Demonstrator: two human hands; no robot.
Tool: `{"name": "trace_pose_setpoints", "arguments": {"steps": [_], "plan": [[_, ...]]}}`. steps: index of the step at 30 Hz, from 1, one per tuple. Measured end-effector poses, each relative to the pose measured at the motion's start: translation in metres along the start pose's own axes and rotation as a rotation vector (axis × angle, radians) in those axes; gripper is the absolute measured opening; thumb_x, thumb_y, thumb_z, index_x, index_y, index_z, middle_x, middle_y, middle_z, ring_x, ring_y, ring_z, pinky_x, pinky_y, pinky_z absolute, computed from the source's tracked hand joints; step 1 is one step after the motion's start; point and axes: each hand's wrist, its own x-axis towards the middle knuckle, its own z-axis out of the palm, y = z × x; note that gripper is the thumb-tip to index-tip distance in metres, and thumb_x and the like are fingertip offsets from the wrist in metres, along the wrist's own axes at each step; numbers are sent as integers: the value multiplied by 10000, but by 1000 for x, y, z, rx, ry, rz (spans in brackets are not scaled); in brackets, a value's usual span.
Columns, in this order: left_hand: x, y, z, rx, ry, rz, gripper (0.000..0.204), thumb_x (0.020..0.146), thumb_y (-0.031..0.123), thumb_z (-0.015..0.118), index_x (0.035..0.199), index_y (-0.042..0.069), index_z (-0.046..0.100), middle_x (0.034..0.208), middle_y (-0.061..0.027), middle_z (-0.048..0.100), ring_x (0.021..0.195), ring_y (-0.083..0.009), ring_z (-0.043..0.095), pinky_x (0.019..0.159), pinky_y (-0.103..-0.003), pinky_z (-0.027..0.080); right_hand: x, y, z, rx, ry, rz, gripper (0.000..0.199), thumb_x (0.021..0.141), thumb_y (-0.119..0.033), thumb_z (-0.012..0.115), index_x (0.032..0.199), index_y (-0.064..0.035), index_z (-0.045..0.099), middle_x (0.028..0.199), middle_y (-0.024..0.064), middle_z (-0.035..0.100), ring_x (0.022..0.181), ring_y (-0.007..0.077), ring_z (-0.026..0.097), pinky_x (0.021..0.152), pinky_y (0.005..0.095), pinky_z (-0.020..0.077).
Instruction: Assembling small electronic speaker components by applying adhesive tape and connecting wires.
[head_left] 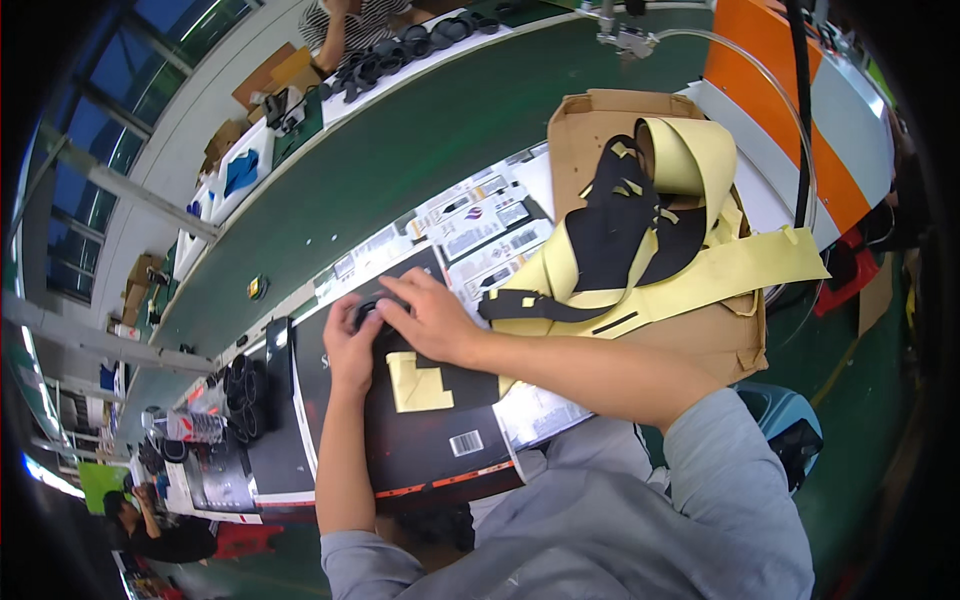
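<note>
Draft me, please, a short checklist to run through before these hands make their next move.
1. Both hands at the work: ok; the left hand and right hand meet at a small dark item.
2. Dark item's shape and grip: cannot tell; fingers cover much of it.
3. Surface near the hands free of loose pieces: not ok; a pale yellow piece lies on the black printed surface.
4. Yellow strip nearby: ok; it lies heaped to the right of the hands.
5. Strip fully inside the cardboard carton: not ok; one end reaches past the carton's right edge.
</note>
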Motion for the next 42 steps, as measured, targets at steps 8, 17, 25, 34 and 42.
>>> {"name": "trace_pose_setpoints", "arguments": {"steps": [8,17,25,34,42], "plan": [[101,13,-14,439,169,181,283,845,17,689,1122,-39,665,1014,-82,673,929,-154,621,867,-286,484,4,3,0,130,37,176,225,917,-228,584,888,-18,661,787,134,622,724,302,612,657,393,471],[242,-20,17,794,219,118,432,905,253,677,1227,-30,625,1079,-142,695,979,-250,652,909,-342,474,13,2,-8,228,99,256,348,937,-237,545,702,19,555,724,221,603,707,420,585,630,492,422],[168,11,-13,651,292,306,392,950,341,590,1055,-26,676,957,-124,693,943,-251,631,939,-351,451,12,3,-3,246,84,269,379,926,-242,558,658,25,537,627,219,561,619,412,567,558,472,401],[-44,72,-12,602,-686,256,190,823,150,706,873,-31,674,1140,-151,660,1156,-320,573,989,-416,443,15,7,-9,314,-47,293,387,964,-290,556,721,-4,651,635,27,596,580,84,531,543,260,417],[-58,125,-14,825,-602,477,160,852,182,667,834,23,678,783,-123,654,847,-292,623,737,-387,470,34,-73,-50,81,-1000,116,432,978,-371,569,801,9,672,636,2,571,598,79,480,542,259,398]]}}
